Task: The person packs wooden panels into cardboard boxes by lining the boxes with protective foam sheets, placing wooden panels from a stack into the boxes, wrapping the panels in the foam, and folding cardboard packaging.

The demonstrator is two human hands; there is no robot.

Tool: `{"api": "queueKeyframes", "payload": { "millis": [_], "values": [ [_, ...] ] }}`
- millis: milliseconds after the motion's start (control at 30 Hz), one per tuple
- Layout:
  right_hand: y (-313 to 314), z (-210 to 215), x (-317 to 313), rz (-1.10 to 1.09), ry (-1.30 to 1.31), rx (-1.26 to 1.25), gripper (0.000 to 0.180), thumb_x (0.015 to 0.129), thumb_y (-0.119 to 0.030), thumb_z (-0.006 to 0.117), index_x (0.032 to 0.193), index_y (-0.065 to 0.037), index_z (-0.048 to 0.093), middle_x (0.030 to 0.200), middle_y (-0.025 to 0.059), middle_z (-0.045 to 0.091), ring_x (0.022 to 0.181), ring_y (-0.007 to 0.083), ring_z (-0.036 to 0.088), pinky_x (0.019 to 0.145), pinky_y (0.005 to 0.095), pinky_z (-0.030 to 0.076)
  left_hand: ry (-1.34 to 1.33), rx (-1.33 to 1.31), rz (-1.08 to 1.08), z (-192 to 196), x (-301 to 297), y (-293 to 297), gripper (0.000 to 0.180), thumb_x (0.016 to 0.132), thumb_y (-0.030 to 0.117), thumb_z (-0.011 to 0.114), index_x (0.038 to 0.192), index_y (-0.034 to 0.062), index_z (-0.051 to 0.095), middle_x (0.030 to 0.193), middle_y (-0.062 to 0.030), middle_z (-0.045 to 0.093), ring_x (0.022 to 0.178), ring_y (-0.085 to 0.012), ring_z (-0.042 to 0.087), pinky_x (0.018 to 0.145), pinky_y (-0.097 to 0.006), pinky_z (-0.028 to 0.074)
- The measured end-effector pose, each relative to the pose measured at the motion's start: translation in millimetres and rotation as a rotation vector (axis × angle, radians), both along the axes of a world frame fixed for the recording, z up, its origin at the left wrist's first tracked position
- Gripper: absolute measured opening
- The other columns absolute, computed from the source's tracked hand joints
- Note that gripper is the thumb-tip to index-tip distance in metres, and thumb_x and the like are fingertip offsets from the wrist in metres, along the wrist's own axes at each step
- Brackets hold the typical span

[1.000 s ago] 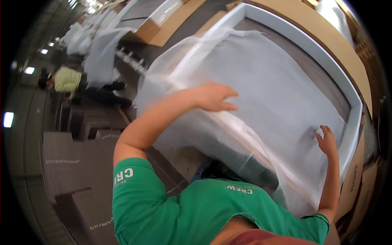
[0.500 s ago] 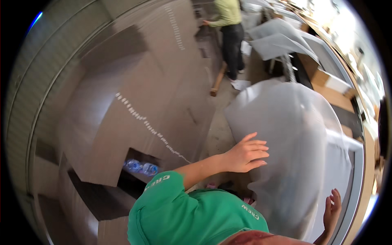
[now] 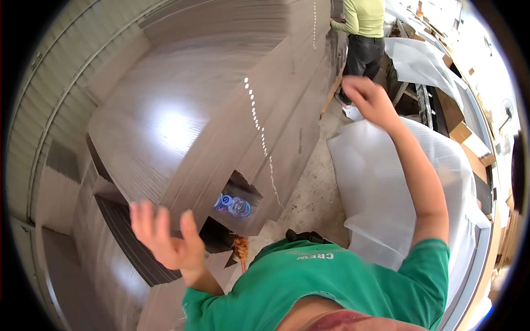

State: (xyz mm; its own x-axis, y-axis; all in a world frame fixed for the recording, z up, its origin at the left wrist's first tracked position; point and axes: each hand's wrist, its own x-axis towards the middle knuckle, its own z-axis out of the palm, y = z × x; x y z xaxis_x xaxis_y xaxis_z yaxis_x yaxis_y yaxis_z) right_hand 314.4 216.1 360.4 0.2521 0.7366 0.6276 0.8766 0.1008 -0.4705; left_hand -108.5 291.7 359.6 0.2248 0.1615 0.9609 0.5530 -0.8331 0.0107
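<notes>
My left hand (image 3: 168,237) is raised with its fingers spread, holding nothing. It is in front of a large, shiny grey-brown stack (image 3: 149,149) with film-like creases, and I cannot tell whether it touches it. My right hand (image 3: 371,100) is stretched forward, above the far end of a translucent white packing sheet (image 3: 386,182). Motion smears its fingers, so their closure does not show. Two clear plastic bottles (image 3: 238,207) with blue caps or labels lie in a square opening in the stack's side.
A co-worker (image 3: 364,27) in a yellow-green top stands ahead beside the stack, near a wooden bar (image 3: 330,99). A narrow strip of concrete floor (image 3: 312,193) runs between stack and sheet. Grey frames (image 3: 469,287) and cardboard pieces (image 3: 466,138) line the right. An orange-brown brush-like thing (image 3: 240,248) hangs nearby.
My view has turned left toward the stack. My left hand has moved from over the white sheet to the stack; my right has risen and reached forward from the lower right.
</notes>
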Motion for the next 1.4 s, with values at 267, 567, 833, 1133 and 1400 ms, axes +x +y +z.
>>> {"api": "queueKeyframes", "payload": {
  "millis": [267, 567, 833, 1133, 1400],
  "values": [
    [201, 32, 30, -0.26, 0.04, -0.087, 0.036, 0.082, -0.034, 0.05, 0.089, -0.001, 0.063, 0.083, 0.0213, 0.062, 0.085, 0.0367, 0.059, 0.078, 0.0399, 0.046, -0.332, -0.53, 0.057, -18, -32, 16, 0.07, 0.072, 0.018, 0.069, 0.129, -0.0009, 0.035, 0.134, -0.0162, 0.036, 0.125, -0.0283, 0.032, 0.103, -0.037, 0.023],
    [217, 34, 18, -0.369, -0.124, -0.14, 0.039, 0.075, -0.035, 0.054, 0.076, 0.003, 0.065, 0.079, 0.0208, 0.063, 0.086, 0.0409, 0.056, 0.077, 0.0428, 0.048, -0.719, -0.856, -0.505, -15, -60, 30, 0.065, 0.075, 0.018, 0.046, 0.135, 0.0001, 0.028, 0.136, -0.0138, 0.032, 0.124, -0.0257, 0.033, 0.102, -0.034, 0.024],
    [155, 18, -27, -0.299, -0.199, -0.065, 0.039, 0.077, -0.032, 0.055, 0.084, 0.005, 0.062, 0.079, 0.0211, 0.062, 0.082, 0.0377, 0.056, 0.074, 0.0424, 0.048, -1.212, -1.147, -0.69, -3, -103, 53, 0.046, 0.087, 0.032, 0.051, 0.116, -0.0033, 0.048, 0.112, -0.0125, 0.056, 0.098, -0.0199, 0.056, 0.076, -0.031, 0.048],
    [74, -1, -100, 0.335, 1.221, -0.415, 0.06, 0.086, -0.052, 0.044, 0.1, 0.005, 0.052, 0.081, 0.0147, 0.061, 0.071, 0.0227, 0.062, 0.061, 0.0318, 0.05, -0.917, -1.477, -0.742, -1, -77, 2, 0.018, 0.083, 0.022, 0.054, 0.087, 0.0036, 0.056, 0.074, -0.0038, 0.06, 0.039, -0.0086, 0.047, 0.028, -0.016, 0.03],
    [25, -7, -147, 0.69, 1.591, -0.162, 0.038, 0.085, -0.034, 0.055, 0.099, 0.001, 0.052, 0.093, 0.0146, 0.06, 0.082, 0.0244, 0.061, 0.07, 0.033, 0.051, -0.518, -1.59, -0.955, 2, -27, -95, 0.036, 0.083, 0.018, 0.055, 0.053, -0.0007, 0.055, 0.043, -0.0093, 0.051, 0.031, -0.0153, 0.044, 0.031, -0.024, 0.034]
  ]
}}
